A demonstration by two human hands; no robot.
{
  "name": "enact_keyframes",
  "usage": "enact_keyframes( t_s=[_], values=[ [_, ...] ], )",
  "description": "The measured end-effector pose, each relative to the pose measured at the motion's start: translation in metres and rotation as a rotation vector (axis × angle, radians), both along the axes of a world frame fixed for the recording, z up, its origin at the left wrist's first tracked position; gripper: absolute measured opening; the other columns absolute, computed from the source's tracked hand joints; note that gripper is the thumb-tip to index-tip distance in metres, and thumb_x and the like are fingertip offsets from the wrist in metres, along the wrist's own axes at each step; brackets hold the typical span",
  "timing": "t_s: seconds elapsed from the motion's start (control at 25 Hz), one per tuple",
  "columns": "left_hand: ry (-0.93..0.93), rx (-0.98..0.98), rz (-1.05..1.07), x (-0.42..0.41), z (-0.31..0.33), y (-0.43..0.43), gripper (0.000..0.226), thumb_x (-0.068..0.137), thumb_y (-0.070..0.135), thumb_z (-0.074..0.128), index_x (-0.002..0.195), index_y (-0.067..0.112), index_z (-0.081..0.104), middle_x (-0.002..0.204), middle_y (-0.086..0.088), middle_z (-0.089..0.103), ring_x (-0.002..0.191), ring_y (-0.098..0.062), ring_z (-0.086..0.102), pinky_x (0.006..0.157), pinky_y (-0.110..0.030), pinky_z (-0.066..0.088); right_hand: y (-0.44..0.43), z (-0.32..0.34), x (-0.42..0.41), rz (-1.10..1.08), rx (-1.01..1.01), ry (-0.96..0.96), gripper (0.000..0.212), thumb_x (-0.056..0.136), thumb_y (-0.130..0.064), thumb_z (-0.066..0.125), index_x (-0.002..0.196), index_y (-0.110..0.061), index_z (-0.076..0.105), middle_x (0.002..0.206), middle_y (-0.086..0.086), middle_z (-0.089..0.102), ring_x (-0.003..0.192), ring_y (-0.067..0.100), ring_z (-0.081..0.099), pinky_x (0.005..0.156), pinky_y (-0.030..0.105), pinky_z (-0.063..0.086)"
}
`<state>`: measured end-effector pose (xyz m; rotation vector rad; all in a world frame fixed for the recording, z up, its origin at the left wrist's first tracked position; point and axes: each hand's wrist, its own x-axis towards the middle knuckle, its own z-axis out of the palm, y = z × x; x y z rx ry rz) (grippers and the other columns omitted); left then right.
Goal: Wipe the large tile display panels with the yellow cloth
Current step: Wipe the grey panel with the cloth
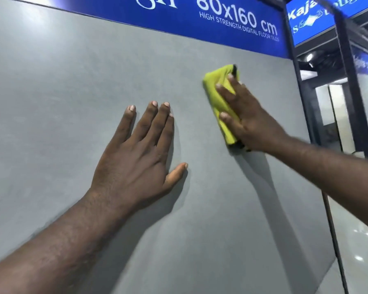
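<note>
The right hand [249, 117] lies flat, fingers spread and straight, pressing the folded yellow cloth [218, 98] against the grey tile panel [51, 107], high on its right part. The left hand [136, 158] rests flat on the panel further left, fingers straight and slightly apart, holding nothing. The cloth looks soft, light and thick in its folds. It likely slides easily on the smooth tile and is best held by palm pressure over its middle, lest a fold slip loose. Just above it runs the blue sign [232, 22], and to the right the panel ends near a black frame post [348, 85]. Open room lies leftward and downward.
</note>
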<state>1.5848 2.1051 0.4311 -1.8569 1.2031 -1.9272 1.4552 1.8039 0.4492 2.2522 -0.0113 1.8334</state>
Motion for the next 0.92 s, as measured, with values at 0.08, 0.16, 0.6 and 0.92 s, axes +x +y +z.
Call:
enact_keyframes(
  t_s=[0.08,0.16,0.6,0.92],
  values=[
    [0.0,0.016,-0.006,-0.002,0.001,-0.012,0.097,0.104,0.071,0.03,0.169,-0.001,0.029,0.18,-0.017,0.02,0.168,-0.034,0.017,0.135,-0.061,0.012,-0.035,-0.004,0.002,0.0,0.42,-0.082,0.07,0.107,-0.047,0.042,0.17,-0.028,0.019,0.179,0.01,0.002,0.165,0.03,0.009,0.132,0.05,0.018],
    [0.0,0.005,0.001,-0.004,0.0,-0.027,0.097,0.104,0.071,0.032,0.17,0.0,0.029,0.18,-0.016,0.019,0.168,-0.033,0.016,0.135,-0.062,0.012,-0.051,-0.027,0.014,-0.023,0.56,-0.087,0.071,0.107,-0.049,0.037,0.171,-0.032,0.011,0.179,0.013,-0.003,0.164,0.04,0.006,0.132,0.054,0.015],
    [0.024,0.009,-0.017,-0.037,-0.009,-0.193,0.093,0.103,0.069,0.038,0.169,0.004,0.034,0.18,-0.012,0.022,0.168,-0.031,0.019,0.134,-0.062,0.018,-0.205,-0.052,-0.031,0.084,0.411,-0.03,0.069,0.106,-0.048,0.046,0.169,-0.039,0.019,0.18,-0.003,0.0,0.165,0.022,0.001,0.133,0.031,0.002],
    [0.023,-0.017,-0.012,-0.054,0.0,-0.273,0.091,0.104,0.067,0.036,0.168,0.002,0.036,0.18,-0.014,0.024,0.167,-0.032,0.021,0.133,-0.065,0.017,-0.282,-0.01,-0.038,0.081,0.492,-0.131,0.067,0.109,-0.041,0.048,0.17,-0.029,0.021,0.179,0.009,0.002,0.165,0.032,0.004,0.131,0.036,0.001]
  ],
)
